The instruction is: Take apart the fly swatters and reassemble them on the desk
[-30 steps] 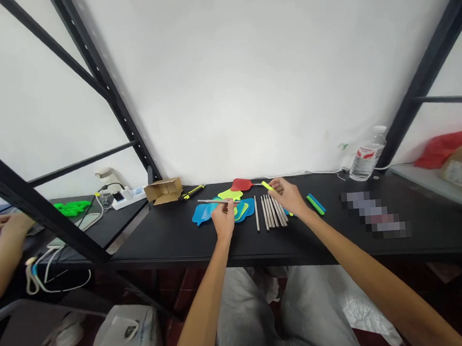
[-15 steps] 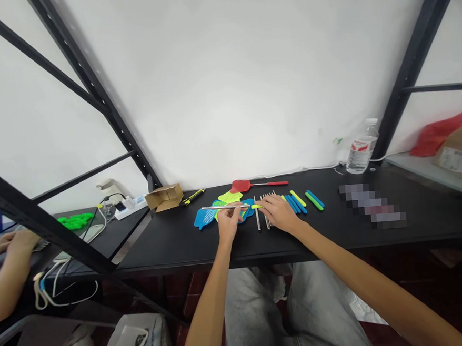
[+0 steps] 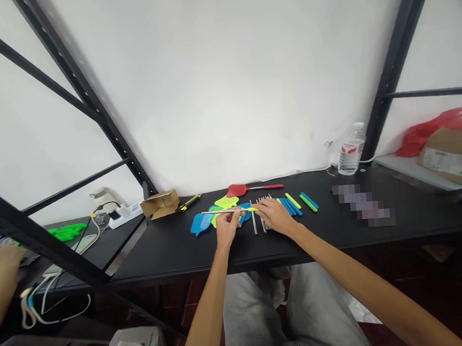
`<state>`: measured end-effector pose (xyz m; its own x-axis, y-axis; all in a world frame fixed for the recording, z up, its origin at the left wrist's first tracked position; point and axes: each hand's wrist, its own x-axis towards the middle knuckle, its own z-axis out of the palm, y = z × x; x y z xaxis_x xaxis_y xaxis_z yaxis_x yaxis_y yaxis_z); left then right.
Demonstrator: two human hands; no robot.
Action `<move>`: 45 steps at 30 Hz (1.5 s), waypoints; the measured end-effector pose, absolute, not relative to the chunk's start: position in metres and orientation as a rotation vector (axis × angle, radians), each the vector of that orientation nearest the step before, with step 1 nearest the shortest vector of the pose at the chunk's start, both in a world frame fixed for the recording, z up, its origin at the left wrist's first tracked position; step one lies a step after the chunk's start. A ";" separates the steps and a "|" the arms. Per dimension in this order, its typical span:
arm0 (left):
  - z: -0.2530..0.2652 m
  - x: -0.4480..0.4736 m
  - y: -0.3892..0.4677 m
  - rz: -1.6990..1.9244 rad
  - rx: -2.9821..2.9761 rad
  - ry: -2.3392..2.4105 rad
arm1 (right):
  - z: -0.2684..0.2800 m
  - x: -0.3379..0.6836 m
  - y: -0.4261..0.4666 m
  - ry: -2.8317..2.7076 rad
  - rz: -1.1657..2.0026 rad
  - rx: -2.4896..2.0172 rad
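My left hand (image 3: 227, 227) is closed around a thin metal rod (image 3: 213, 212), which lies level and points left. At the rod's right end sits a yellow-green handle (image 3: 253, 209), pinched by my right hand (image 3: 274, 215); rod and handle meet between the hands. Below my left hand lie blue fly swatter heads (image 3: 202, 223) and a yellow-green swatter head (image 3: 225, 201). Loose metal rods (image 3: 254, 224) lie beside and partly under my right hand. Blue handles (image 3: 292, 206) and a yellow handle (image 3: 293, 200) rest just right of it, and a green handle (image 3: 308, 203) lies further right.
Behind the heads lies a red fly swatter (image 3: 238, 190). An open cardboard box (image 3: 160, 204) and a yellow-black cutter (image 3: 190, 202) are at the back left. A water bottle (image 3: 351, 151) stands back right. Another person's hand (image 3: 3, 257) is at the far left, beyond the black shelf post (image 3: 41, 233).
The camera view has shifted slightly. Both hands stay together on the rod and handle, and the rod's end now appears closer to or within the yellow-green handle.
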<state>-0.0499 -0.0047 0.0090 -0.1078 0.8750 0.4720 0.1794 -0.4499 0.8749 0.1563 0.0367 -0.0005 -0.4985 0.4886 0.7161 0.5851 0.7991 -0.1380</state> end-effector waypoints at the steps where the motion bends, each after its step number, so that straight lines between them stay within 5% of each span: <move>1: 0.009 -0.050 -0.005 1.601 1.617 1.171 | 0.000 0.156 0.037 -2.191 -0.147 -0.783; 18: 0.011 -0.050 -0.006 1.392 1.811 1.137 | 0.001 0.155 0.031 -2.169 0.081 -0.622; 29: 0.010 -0.055 -0.001 1.871 1.360 1.164 | -0.003 0.165 0.043 -2.060 0.055 -0.746; 45: 0.007 -0.054 0.001 1.769 1.409 1.115 | -0.003 0.161 0.041 -2.107 0.016 -0.697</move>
